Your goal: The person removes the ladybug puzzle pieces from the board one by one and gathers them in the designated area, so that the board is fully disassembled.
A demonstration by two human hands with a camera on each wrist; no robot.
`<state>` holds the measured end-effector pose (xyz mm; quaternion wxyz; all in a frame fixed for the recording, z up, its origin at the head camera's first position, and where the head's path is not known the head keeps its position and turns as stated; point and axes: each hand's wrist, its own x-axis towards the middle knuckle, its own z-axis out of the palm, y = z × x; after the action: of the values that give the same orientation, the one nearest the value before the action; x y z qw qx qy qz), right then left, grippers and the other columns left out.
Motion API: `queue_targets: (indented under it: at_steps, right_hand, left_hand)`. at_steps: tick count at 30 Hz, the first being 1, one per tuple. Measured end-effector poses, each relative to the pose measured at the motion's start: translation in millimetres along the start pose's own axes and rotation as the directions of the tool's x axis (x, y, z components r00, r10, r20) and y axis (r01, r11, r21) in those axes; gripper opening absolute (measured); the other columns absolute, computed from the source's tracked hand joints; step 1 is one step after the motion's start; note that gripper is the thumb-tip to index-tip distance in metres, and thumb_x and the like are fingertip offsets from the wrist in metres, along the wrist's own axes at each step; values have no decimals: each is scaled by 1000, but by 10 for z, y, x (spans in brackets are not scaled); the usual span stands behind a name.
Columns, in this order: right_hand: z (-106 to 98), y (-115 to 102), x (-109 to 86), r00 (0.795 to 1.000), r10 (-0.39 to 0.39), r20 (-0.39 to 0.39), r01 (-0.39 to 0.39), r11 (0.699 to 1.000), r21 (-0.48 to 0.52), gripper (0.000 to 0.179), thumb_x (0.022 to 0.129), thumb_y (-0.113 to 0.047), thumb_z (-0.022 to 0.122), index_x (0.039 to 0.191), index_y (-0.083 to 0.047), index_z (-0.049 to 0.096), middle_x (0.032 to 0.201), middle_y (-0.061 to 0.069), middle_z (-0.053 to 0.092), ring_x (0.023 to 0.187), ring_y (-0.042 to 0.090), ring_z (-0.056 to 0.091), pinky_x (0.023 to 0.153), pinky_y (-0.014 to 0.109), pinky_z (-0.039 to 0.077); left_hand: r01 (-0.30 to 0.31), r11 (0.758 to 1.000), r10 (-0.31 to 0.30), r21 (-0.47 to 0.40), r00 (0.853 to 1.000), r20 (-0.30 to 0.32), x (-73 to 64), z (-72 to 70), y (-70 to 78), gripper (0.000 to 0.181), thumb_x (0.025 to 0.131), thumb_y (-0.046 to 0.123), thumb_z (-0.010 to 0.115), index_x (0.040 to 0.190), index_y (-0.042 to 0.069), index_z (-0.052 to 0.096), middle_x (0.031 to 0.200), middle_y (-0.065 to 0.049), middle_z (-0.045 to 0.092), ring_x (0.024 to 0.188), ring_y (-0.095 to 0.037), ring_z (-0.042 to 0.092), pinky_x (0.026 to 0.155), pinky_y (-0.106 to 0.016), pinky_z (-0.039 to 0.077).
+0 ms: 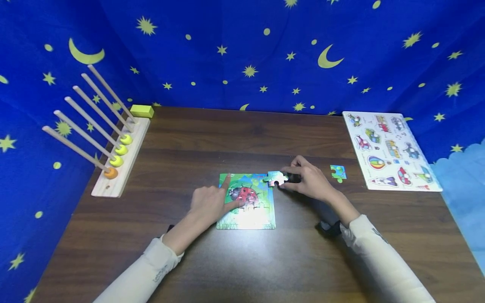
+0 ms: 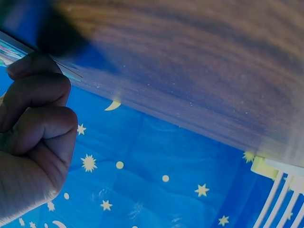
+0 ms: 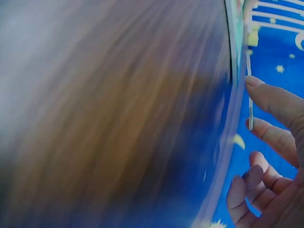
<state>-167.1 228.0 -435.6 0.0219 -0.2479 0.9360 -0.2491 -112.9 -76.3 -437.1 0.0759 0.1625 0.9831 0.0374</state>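
Observation:
A ladybug jigsaw puzzle [image 1: 251,218] lies in a square frame at mid-table. My left hand [image 1: 206,204] rests on its left side, index finger and thumb stretched out across the picture. In the left wrist view, the other fingers [image 2: 40,88] are curled. Between thumb and fingertips my right hand [image 1: 312,182] pinches a jigsaw piece [image 1: 275,178], which glints over the puzzle's upper right corner. The right wrist view shows this piece [image 3: 251,111] edge-on. Another jigsaw piece [image 1: 338,173], blue and green, lies on the table to the right of that hand.
On the left stands a wooden peg rack [image 1: 126,162] with tall rods and several beads. A yellow block [image 1: 142,111] sits at its far end. A white picture board [image 1: 386,151] of vehicles lies at the right. A blue star-patterned cloth [image 1: 242,54] hangs behind the table [image 1: 265,261].

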Motion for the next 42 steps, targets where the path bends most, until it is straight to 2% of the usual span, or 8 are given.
queue_targets:
  at_steps: [9,18,26,34,42]
  right_hand:
    - [-167,280,-122,999,18,-40,-18,1000,4,47,76,-27,87,118,-10,74,94,3,45,73,19,44,61,27,37]
    - [-376,572,-209,994,102,-49,-105,992,-66,47,78,-32,86,119,-13,74,96,3,45,75,16,41,60,28,34]
    - [-428,772,-221,990,123,-72,-129,988,-86,47,75,-30,88,116,-12,75,94,4,46,76,18,45,61,30,36]
    - [-472,833,-245,982,189,-9,-189,978,-82,50,77,-33,86,120,-10,73,96,7,45,82,21,43,66,32,35]
    - [-486,855,-261,983,183,-1,-182,976,-122,49,77,-31,86,119,-10,74,96,7,45,80,20,42,65,32,35]
  left_hand:
    - [14,999,-13,37,1000,-10,-41,12,-38,95,85,77,52,153,13,36,44,10,12,46,-8,10,43,-23,11]
    - [3,1000,-3,22,1000,-24,-37,12,-45,94,85,76,52,152,11,38,44,11,12,46,-7,11,43,-22,11]
    - [-7,999,8,34,999,-33,-32,12,-23,94,85,77,51,152,11,38,43,11,14,44,-7,12,42,-22,12]
    - [-16,999,17,31,999,-33,-22,16,0,93,86,75,52,152,11,39,43,11,14,43,-6,12,42,-22,11]
    - [-24,999,26,30,999,-39,-10,23,11,93,86,75,53,152,11,39,44,11,13,44,-7,11,42,-22,11]
